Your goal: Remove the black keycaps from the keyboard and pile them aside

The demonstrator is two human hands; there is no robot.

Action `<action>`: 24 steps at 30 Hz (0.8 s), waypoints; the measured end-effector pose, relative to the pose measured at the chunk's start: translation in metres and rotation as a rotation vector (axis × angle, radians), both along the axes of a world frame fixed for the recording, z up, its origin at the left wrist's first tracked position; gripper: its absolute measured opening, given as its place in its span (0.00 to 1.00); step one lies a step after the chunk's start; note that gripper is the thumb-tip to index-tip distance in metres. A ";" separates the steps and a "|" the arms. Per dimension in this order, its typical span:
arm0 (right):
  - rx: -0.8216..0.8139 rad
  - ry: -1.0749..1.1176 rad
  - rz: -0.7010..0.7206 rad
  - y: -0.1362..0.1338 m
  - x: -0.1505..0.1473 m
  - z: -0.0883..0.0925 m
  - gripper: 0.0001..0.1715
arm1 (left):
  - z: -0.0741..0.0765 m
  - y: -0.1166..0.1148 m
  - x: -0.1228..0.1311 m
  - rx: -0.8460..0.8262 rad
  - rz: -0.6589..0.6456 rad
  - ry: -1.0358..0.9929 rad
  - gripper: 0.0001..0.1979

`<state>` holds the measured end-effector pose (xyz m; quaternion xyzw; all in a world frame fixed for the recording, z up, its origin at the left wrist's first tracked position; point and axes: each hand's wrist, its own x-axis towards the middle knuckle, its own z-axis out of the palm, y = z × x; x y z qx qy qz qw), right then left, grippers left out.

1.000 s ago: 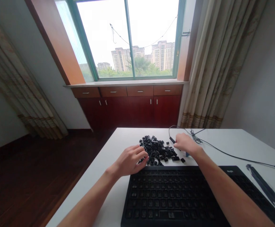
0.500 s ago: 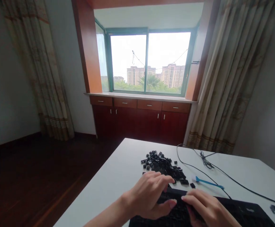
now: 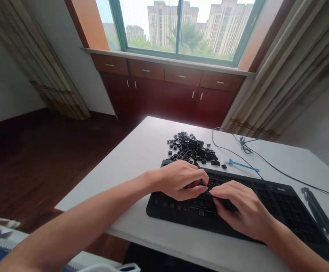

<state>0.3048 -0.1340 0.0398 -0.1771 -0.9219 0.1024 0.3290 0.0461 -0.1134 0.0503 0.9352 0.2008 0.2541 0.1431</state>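
A black keyboard (image 3: 255, 230) lies on the white table, many of its keycaps off. Over its left half, my left hand (image 3: 181, 180) is closed, with thumb and index finger bent together at the key area; anything pinched there is too small to make out. Just to its right, my right hand (image 3: 240, 206) is closed around a slim dark tool, mostly hidden in the palm. The tool's tip points toward my left fingertips. Beyond the keyboard's back edge sits a heap of loose black keycaps (image 3: 191, 145).
A blue plastic pry tool (image 3: 243, 165) lies behind the keyboard. Black cable (image 3: 283, 175) runs across the table (image 3: 119, 170), with a bundled part farther back. At the keyboard's right lies a long black piece (image 3: 317, 211). A red-brown cabinet (image 3: 164, 90) stands under the window.
The view has tilted down, bringing more of the keyboard and forearms into sight. My left fingers have drawn together, and both hands' fingertips are now closer to each other.
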 end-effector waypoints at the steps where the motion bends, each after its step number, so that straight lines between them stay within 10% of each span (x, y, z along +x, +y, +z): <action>1: -0.003 -0.026 0.033 -0.001 0.000 0.001 0.18 | 0.000 -0.001 0.001 -0.020 -0.009 -0.012 0.07; 24: -0.024 -0.191 0.153 -0.008 -0.003 0.007 0.17 | -0.004 -0.001 0.002 0.159 -0.126 0.092 0.13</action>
